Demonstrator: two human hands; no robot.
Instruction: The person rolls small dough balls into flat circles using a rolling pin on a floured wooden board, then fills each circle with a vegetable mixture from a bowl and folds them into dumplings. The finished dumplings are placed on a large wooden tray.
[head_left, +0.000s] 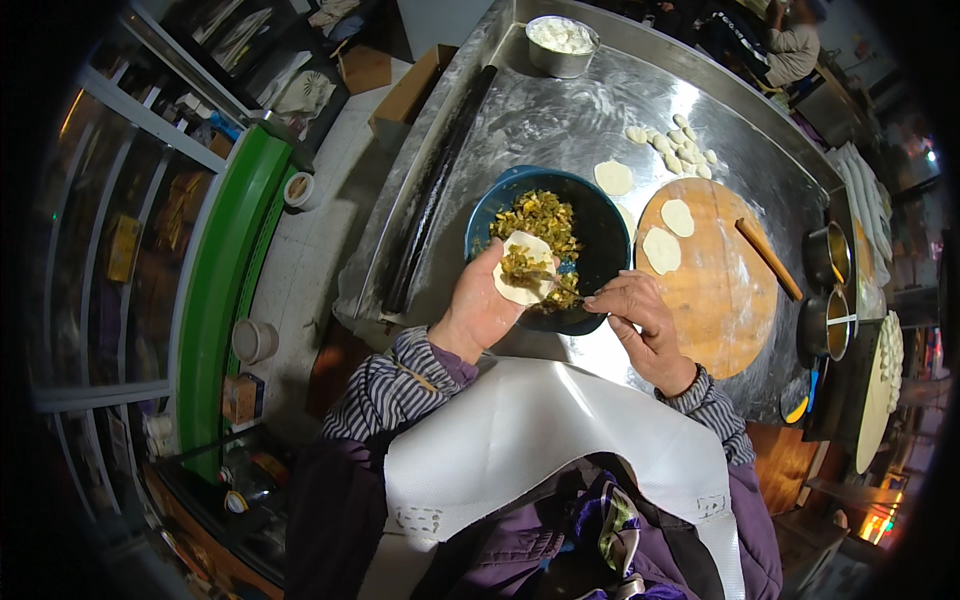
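A round dough wrapper (534, 246) lies across the palm of my left hand (480, 304), its rim held at the thumb and fingers. On the wrapper sits a heap of chopped green and yellow filling (517, 264). My right hand (641, 322) pinches the thin handle of a metal utensil (571, 291), whose far end touches that heap; its exact shape is hard to make out. Both hands are over the near part of a blue bowl (609, 225). More chopped filling (536, 214) is in the bowl, mostly on its left side.
Right of the bowl, a round wooden board (724, 300) bears two wrappers (661, 251) and a rolling pin (769, 259). Several dough pieces (675, 146) lie behind it on the floured metal table (480, 161). A flour bowl (562, 45) stands at the back; metal pots (827, 247) stand right.
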